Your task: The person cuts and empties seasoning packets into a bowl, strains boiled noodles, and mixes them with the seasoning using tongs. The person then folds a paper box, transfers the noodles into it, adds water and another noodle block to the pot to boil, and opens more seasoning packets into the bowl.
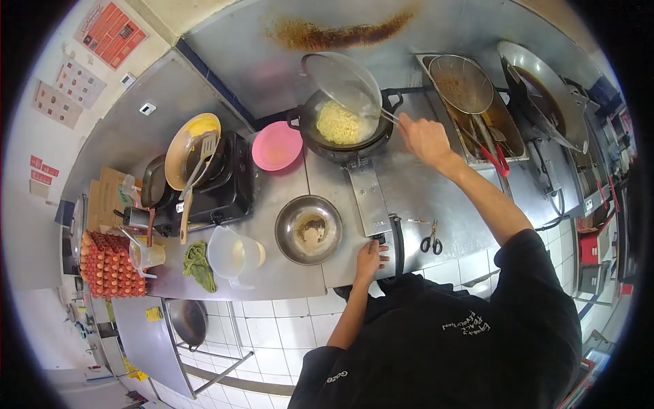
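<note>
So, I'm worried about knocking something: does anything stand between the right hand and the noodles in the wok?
Yes: the strainer in the right hand reaches in between, tilted over the wok, whose right side also lies between hand and noodles. I see no other object there.

Right hand (424, 142) outstretched, gripping — left hand (370, 260) nearer the torso (443, 341).

a round mesh strainer (346, 78) tilts over a black, two-handled pan (312, 112), its thin metal handle in the grip of the right hand (424, 138), its bowl to the left of that hold. yellow noodles (337, 124) lie clumped in the pan, also left of the grip. a small dark knob (379, 238) sits at the left hand's (371, 259) fingers.
</note>
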Demonstrator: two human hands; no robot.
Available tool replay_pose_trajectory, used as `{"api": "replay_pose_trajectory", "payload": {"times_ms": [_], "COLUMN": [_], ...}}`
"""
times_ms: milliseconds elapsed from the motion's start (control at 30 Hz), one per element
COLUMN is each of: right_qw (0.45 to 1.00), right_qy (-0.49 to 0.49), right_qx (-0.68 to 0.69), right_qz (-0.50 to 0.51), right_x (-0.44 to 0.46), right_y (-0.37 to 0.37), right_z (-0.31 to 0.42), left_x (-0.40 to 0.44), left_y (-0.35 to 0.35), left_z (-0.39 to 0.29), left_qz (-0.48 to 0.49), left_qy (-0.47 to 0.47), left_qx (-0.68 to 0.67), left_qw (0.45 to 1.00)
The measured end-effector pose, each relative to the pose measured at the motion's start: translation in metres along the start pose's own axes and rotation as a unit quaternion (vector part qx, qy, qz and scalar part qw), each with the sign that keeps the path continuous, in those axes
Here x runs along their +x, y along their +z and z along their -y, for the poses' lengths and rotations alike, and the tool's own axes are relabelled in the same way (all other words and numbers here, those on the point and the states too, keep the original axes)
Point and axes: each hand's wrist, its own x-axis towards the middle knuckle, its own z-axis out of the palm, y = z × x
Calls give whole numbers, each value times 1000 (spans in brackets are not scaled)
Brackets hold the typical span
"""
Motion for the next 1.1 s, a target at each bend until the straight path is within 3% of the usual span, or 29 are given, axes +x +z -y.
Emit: {"api": "replay_pose_trajectory", "payload": {"times_ms": [300,633,933,1033,1100], "right_qw": [997,998,996,996,997], "right_qy": [-14,6,10,6,-4], "right_qx": [-76,-59,-84,-87,-77], "right_qz": [-14,-4,-1,7,18], "right_x": [20,19,24,22,19], "right_y": [22,22,28,28,29], "right_z": [-36,-38,-39,-38,-41], "left_x": [25,43,20,13,8], "left_y": [6,5,17,20,20], "left_z": [32,54,36,30,26], "left_qz": [7,49,-16,-48,-105], "left_qy": [-101,-131,-84,-49,66], "left_qx": [-183,-310,-257,-188,10], "left_qw": [978,941,963,980,992]}}
